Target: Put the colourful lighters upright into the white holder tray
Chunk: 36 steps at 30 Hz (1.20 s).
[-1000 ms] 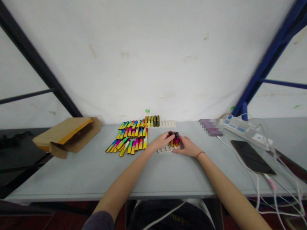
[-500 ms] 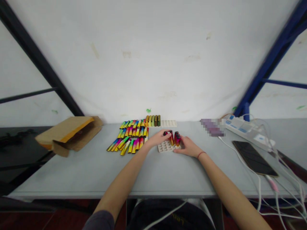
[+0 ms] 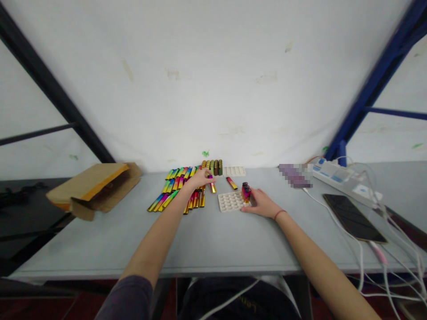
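My left hand is over the right side of the laid-out tubes, its fingers closed on the upper end of a shiny purple-and-gold tube that slants down to the table. A pale tray with round hollows lies in front of me. My right hand holds the tray at its right end, thumb at the front edge. Close by its fingers, several dark-topped red-and-gold tubes stand upright in the tray. A single red-and-gold tube lies behind the tray. My left forearm hides part of the lying tubes.
Rows of rainbow-coloured tubes lie to the left. Gold-topped tubes stand by the wall beside a second pale tray. An open cardboard box is far left. A phone, cables and a power strip occupy the right.
My left hand has moved left from the tray to the lying tubes and now grips one there. One tube now lies loose behind the tray. My right hand has stayed at the tray.
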Each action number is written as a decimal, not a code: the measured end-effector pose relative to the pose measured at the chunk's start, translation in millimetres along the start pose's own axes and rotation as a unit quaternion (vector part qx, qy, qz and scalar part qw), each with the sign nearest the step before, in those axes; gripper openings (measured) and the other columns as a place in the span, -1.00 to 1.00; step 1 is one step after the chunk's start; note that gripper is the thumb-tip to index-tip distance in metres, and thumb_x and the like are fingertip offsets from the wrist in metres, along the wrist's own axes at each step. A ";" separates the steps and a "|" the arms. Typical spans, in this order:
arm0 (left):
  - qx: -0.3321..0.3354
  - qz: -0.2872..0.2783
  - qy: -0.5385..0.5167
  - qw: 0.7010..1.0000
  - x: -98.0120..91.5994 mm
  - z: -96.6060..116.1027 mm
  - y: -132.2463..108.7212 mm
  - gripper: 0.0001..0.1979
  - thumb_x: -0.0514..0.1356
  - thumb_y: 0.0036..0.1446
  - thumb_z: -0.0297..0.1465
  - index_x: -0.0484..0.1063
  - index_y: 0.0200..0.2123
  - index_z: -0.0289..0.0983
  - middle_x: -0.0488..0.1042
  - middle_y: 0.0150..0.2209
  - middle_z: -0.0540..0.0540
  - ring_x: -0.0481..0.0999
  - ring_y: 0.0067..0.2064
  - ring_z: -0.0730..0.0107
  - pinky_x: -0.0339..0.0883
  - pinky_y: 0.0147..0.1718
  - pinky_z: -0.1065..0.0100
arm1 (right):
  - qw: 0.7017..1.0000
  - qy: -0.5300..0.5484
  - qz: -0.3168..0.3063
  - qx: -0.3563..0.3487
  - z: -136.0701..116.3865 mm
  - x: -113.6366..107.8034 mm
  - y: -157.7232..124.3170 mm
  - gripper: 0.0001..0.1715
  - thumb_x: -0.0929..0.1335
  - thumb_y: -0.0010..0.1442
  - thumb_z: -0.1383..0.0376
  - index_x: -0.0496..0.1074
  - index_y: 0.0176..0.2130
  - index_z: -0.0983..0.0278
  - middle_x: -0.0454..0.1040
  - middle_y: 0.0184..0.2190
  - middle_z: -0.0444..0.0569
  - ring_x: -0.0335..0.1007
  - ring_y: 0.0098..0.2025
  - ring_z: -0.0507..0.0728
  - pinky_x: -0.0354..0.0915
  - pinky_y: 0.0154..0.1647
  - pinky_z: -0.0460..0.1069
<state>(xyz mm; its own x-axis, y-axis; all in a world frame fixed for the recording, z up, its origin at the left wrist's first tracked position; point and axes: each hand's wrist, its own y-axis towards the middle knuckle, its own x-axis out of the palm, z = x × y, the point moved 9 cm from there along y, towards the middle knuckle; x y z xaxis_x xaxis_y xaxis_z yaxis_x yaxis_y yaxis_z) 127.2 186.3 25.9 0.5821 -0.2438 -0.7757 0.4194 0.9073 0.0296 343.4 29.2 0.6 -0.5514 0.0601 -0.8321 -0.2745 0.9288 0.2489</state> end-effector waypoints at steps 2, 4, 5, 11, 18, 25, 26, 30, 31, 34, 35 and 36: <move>-0.012 0.000 0.044 0.999 0.5 1.3 0.3 -0.48 0.39 -0.08 -0.18 0.39 -0.08 -0.29 0.55 -0.21 -0.14 0.53 -0.16 0.16 0.39 -0.20 0.28 | 1.000 -0.004 -0.007 0.003 -0.6 0.5 0.0 -0.27 0.49 0.04 -0.05 0.38 0.06 0.30 0.54 -0.10 0.16 0.44 -0.07 0.35 0.30 -0.03 0.19; -0.020 -0.002 0.086 0.996 1.7 4.8 -1.4 -0.46 0.39 -0.07 -0.19 0.37 -0.04 -0.29 0.55 -0.19 -0.17 0.53 -0.16 0.14 0.36 -0.22 0.28 | 1.000 -0.010 -0.014 0.007 -0.7 0.9 0.1 -0.26 0.48 0.04 -0.06 0.38 0.06 0.31 0.53 -0.11 0.17 0.44 -0.06 0.36 0.30 -0.04 0.19; -0.024 -0.007 0.105 0.994 2.8 6.4 -2.8 -0.45 0.38 -0.06 -0.18 0.36 -0.04 -0.30 0.56 -0.19 -0.18 0.53 -0.17 0.13 0.35 -0.23 0.29 | 1.000 -0.012 -0.016 0.007 -0.8 1.0 0.1 -0.26 0.48 0.05 -0.06 0.38 0.06 0.32 0.53 -0.11 0.18 0.44 -0.06 0.36 0.30 -0.04 0.19; -0.025 -0.037 0.184 0.982 6.3 10.6 -10.3 -0.55 0.30 0.01 -0.10 0.40 -0.12 -0.27 0.58 -0.26 -0.15 0.54 -0.21 0.14 0.30 -0.28 0.33 | 1.000 -0.009 -0.003 -0.003 -0.7 0.5 0.1 -0.27 0.48 0.04 -0.05 0.37 0.06 0.30 0.54 -0.11 0.16 0.44 -0.07 0.34 0.30 -0.04 0.18; 0.012 -0.043 0.194 0.980 8.0 12.7 -12.1 -0.69 0.30 0.00 -0.14 0.48 -0.30 -0.25 0.59 -0.28 -0.14 0.53 -0.20 0.17 0.30 -0.26 0.35 | 1.000 0.000 0.001 -0.004 -0.6 -0.3 0.0 -0.29 0.49 0.03 -0.05 0.39 0.05 0.28 0.55 -0.13 0.13 0.44 -0.10 0.32 0.31 -0.06 0.16; 0.046 -0.038 0.199 0.978 10.6 18.3 -19.2 -0.71 0.26 0.09 -0.15 0.52 -0.32 -0.27 0.57 -0.26 -0.19 0.52 -0.17 0.10 0.30 -0.20 0.29 | 1.000 -0.012 -0.003 0.002 0.9 1.2 0.2 -0.30 0.49 0.04 -0.05 0.39 0.03 0.30 0.54 -0.12 0.14 0.44 -0.09 0.33 0.30 -0.05 0.16; 0.052 -0.037 0.207 0.976 10.2 18.8 -20.7 -0.71 0.24 0.12 -0.15 0.53 -0.30 -0.27 0.57 -0.24 -0.20 0.51 -0.13 0.09 0.30 -0.17 0.28 | 1.000 -0.011 -0.003 0.001 0.9 1.3 0.2 -0.30 0.49 0.04 -0.04 0.39 0.03 0.30 0.54 -0.12 0.14 0.44 -0.09 0.33 0.30 -0.04 0.16; 0.096 -0.014 0.231 0.968 6.9 23.2 -33.5 -0.64 0.19 0.20 -0.14 0.52 -0.09 -0.27 0.53 -0.03 -0.25 0.45 0.05 0.05 0.27 0.00 0.23 | 1.000 -0.012 -0.008 0.005 1.6 1.6 0.1 -0.29 0.48 0.05 -0.05 0.38 0.04 0.30 0.53 -0.10 0.16 0.43 -0.08 0.34 0.30 -0.04 0.18; 0.116 -0.012 0.231 0.966 7.9 25.7 -39.6 -0.63 0.18 0.22 -0.14 0.51 -0.05 -0.26 0.52 0.00 -0.24 0.44 0.08 0.06 0.25 0.03 0.22 | 1.000 -0.012 -0.009 0.004 1.5 1.6 0.0 -0.28 0.48 0.05 -0.05 0.38 0.05 0.31 0.53 -0.09 0.16 0.43 -0.07 0.34 0.30 -0.03 0.18; 0.181 -0.035 0.233 0.955 19.5 34.2 -64.2 -0.68 0.16 0.26 -0.17 0.54 -0.08 -0.24 0.51 -0.02 -0.20 0.43 0.08 0.10 0.22 0.07 0.21 | 1.000 -0.010 -0.009 -0.002 0.1 1.3 -0.3 -0.28 0.48 0.06 -0.05 0.38 0.05 0.31 0.53 -0.09 0.17 0.43 -0.07 0.34 0.29 -0.02 0.18; 0.195 -0.043 0.237 0.951 24.1 36.4 -72.4 -0.71 0.17 0.27 -0.20 0.56 -0.10 -0.23 0.52 -0.02 -0.19 0.43 0.07 0.11 0.21 0.06 0.20 | 1.000 -0.007 -0.009 -0.005 -0.3 1.2 -0.4 -0.29 0.48 0.06 -0.05 0.38 0.05 0.32 0.53 -0.10 0.17 0.44 -0.07 0.34 0.29 -0.02 0.18; 0.202 -0.044 0.245 0.947 27.4 37.6 -79.1 -0.73 0.17 0.28 -0.23 0.57 -0.11 -0.22 0.52 -0.02 -0.18 0.44 0.07 0.12 0.20 0.05 0.19 | 1.000 -0.005 -0.007 -0.007 -0.7 0.9 -0.5 -0.29 0.48 0.06 -0.04 0.38 0.05 0.32 0.54 -0.10 0.17 0.44 -0.08 0.33 0.29 -0.02 0.18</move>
<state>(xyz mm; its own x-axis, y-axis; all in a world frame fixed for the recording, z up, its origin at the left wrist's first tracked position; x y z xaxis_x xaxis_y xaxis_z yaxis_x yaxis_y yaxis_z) 136.2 95.0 26.0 0.1812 -0.0346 -0.9828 0.7409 0.6620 0.1133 342.5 28.5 0.0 -0.5402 0.0508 -0.8400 -0.2923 0.9247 0.2439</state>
